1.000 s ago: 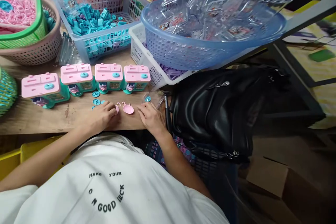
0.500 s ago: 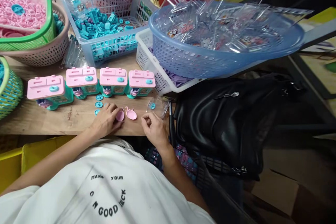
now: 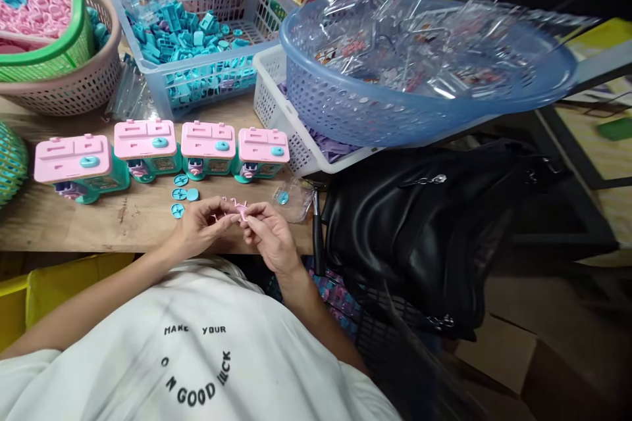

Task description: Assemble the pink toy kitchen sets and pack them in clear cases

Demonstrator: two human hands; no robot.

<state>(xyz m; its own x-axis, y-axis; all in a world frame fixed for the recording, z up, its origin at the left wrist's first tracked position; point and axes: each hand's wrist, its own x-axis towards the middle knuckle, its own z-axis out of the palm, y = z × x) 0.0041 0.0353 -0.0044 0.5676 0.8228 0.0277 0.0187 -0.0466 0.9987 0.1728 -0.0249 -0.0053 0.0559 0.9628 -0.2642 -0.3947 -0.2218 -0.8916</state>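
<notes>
A small pink plastic piece [image 3: 241,209] with thin prongs is pinched between the fingertips of my left hand [image 3: 200,227] and my right hand [image 3: 270,235], just above the table's front edge. More pink shows behind the left fingers, largely hidden. Left of my hands lie several small teal discs, some with a cross pattern, one of them a plain disc [image 3: 192,195]. Behind the discs stands a row of pink-topped teal toys, the leftmost toy [image 3: 74,161] a little apart. Each bears a teal oval on top.
A clear bag [image 3: 291,204] and a black-handled hammer [image 3: 318,237] lie to the right, beside a black leather bag [image 3: 409,223]. Behind are a basket of teal parts [image 3: 197,79], a white basket [image 3: 276,102] and a blue colander [image 3: 395,108] of clear packaging. A green-rimmed basket [image 3: 44,62] holds pink parts.
My right hand has moved left to meet my left hand. A pink piece that lay on the table is now held between their fingertips. The view has shifted slightly.
</notes>
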